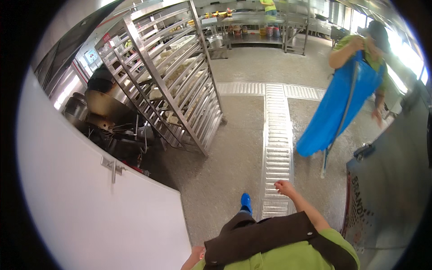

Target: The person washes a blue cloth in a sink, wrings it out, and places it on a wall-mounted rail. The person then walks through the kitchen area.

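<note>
My right hand (285,188) hangs above the metal floor drain grating (278,135), its fingers curled in with nothing visible in them. At the lower edge, my left hand (197,253) is partly hidden by my body, close to the free edge of a white door (111,209). Whether it touches the door cannot be made out. The door has a metal lever handle (113,171). One foot in a blue shoe or shoe cover (246,201) is forward on the grey floor, left of the grating. A dark brown apron (263,233) covers my front.
A wheeled metal tray rack (170,101) loaded with pale food stands ahead left, beside large soot-marked cooking equipment (104,104). At right, a person in a blue apron (344,98) stands near a long-handled tool (341,128). A metal cabinet (388,189) borders the right. Steel worktables (249,20) line the back.
</note>
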Demonstrator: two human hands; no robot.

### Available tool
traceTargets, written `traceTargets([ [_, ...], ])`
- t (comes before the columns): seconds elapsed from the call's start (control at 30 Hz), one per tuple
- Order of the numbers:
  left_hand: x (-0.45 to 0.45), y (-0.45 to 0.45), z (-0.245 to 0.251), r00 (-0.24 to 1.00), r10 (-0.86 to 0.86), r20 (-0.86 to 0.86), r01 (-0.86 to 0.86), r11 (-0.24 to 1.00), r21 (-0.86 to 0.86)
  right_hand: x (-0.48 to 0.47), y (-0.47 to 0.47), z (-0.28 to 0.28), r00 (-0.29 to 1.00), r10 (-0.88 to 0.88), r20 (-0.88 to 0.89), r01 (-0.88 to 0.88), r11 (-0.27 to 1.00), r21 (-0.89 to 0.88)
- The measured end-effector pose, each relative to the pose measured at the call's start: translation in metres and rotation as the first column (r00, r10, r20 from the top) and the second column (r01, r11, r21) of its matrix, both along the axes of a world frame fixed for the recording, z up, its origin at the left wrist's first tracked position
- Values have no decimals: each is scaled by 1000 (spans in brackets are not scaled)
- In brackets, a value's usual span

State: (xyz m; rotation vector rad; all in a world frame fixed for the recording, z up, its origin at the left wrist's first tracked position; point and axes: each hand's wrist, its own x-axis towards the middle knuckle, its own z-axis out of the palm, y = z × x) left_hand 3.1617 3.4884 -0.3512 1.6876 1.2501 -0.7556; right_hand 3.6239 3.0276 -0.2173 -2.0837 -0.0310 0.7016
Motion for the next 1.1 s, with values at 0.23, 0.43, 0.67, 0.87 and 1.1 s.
traceTargets([
  [0.23,367,49,20,696,-718,23,678,666,311,145,-30,-80,978,92,-188,-112,989,-96],
  [0.43,731,18,125,796,-229,560,212,972,96,242,-140,-130,904,-239,-355,96,922,-375],
  [0.67,850,40,73,927,18,375,25,994,-109,507,-86,-96,931,-105,-350,-43,919,-392],
  [0.87,831,63,48,995,20,98,-25,998,49,832,50,-57,986,49,-159,-75,984,-164],
  [1.1,1010,92,34,992,110,63,-110,994,-3,1062,168,-60,963,-83,-256,112,989,99],
])
